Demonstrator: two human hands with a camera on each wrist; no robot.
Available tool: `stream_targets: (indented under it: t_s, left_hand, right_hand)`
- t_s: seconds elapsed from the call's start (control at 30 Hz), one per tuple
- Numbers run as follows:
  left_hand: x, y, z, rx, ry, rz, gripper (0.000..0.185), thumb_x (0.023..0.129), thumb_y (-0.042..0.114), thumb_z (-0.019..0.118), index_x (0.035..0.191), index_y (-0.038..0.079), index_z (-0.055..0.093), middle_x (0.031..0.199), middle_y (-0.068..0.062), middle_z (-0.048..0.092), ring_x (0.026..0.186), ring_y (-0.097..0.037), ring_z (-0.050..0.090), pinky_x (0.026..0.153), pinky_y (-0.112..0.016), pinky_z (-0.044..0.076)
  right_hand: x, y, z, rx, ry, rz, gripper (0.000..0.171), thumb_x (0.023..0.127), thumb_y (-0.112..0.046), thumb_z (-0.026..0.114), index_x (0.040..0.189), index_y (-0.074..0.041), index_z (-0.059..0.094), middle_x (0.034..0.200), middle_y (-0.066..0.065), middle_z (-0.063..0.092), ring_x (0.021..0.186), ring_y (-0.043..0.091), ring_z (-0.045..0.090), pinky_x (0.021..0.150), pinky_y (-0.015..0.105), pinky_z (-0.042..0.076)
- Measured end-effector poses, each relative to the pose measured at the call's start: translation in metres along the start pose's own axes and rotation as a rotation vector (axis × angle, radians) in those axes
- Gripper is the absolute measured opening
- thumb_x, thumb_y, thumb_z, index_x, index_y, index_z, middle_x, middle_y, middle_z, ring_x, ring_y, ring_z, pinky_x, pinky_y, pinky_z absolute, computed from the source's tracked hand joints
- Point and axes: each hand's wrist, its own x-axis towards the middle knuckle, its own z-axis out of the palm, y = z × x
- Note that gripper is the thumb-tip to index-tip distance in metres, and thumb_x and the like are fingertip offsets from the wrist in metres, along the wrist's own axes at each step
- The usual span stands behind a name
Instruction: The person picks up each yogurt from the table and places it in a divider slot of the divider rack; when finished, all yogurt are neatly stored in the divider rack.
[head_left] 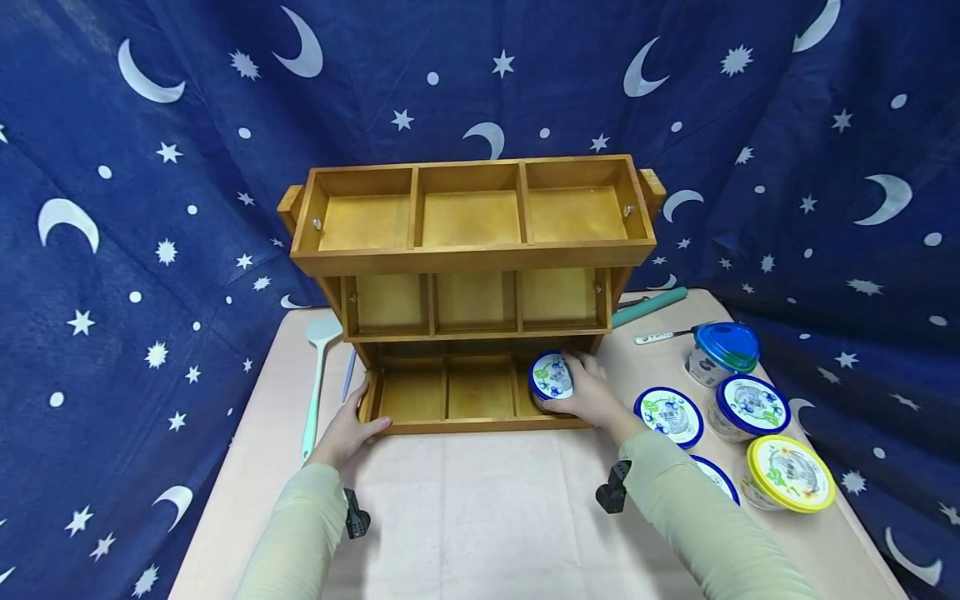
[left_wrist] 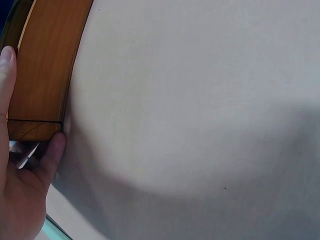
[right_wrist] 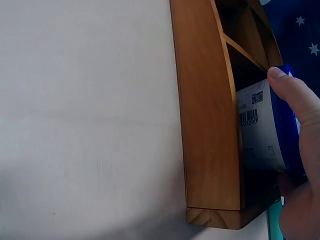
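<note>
The right hand (head_left: 588,392) is curled around a blue-rimmed tub (head_left: 551,379), fingers wrapped over its far side and thumb along the rim, holding it tilted in the right-hand compartment of the lowest tier of the wooden rack (head_left: 472,250). The left hand (head_left: 352,429) is relaxed and holds nothing; its fingers lie straight along the rack's lower left corner, with the thumb pressed against the front edge. The tub has a white lid printed with blue and green marks inside a dark blue ring, and the right wrist view shows a white side label with a barcode and a small square code. From the head view the tub sits at about 5 o'clock from the rack's centre, just inside the front lip. The rack stands on a pale table (head_left: 480,517) with three stepped tiers, each split into three compartments. The tub's base is hidden behind the wooden lip, so whether it rests on the compartment floor cannot be told. The fine print on the label is too small to read. In the left wrist view only the thumb, one finger and part of the palm show, cut off at the frame's left edge.
</note>
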Motion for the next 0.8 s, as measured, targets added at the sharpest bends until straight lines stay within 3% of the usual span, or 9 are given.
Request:
stream_targets:
  t_s: [0.33,0.6,0.8]
  left_hand:
    - [-0.003,0.001,0.001,0.007,-0.002,-0.004,0.096,0.084,0.041,0.068,0.152,0.015,0.006,0.152,-0.023,0.014,0.136,-0.044,0.017,0.108,-0.057,0.018]
    - [-0.004,0.004,-0.001,0.003,-0.007,-0.015,0.095,0.085,0.040,0.067,0.152,0.014,0.005,0.152,-0.024,0.014,0.137,-0.043,0.015,0.108,-0.056,0.018]
    - [-0.004,0.005,-0.001,0.003,-0.017,-0.007,0.094,0.086,0.038,0.067,0.152,0.011,0.005,0.152,-0.026,0.013,0.136,-0.045,0.015,0.108,-0.058,0.017]
  right_hand:
    - [-0.002,-0.001,-0.002,-0.017,-0.031,0.021,0.104,0.069,-0.042,0.080,0.145,0.001,0.024,0.146,0.025,0.020,0.124,0.045,0.026,0.101,0.058,0.028]
    - [-0.003,-0.002,-0.024,-0.026,-0.031,0.019,0.108,0.068,-0.048,0.080,0.145,0.003,0.023,0.143,0.030,0.024,0.124,0.049,0.026,0.101,0.060,0.029]
    - [-0.013,0.008,-0.040,-0.049,-0.049,0.039,0.109,0.070,-0.049,0.078,0.146,0.004,0.020,0.146,0.030,0.020,0.130,0.048,0.020,0.105,0.061,0.018]
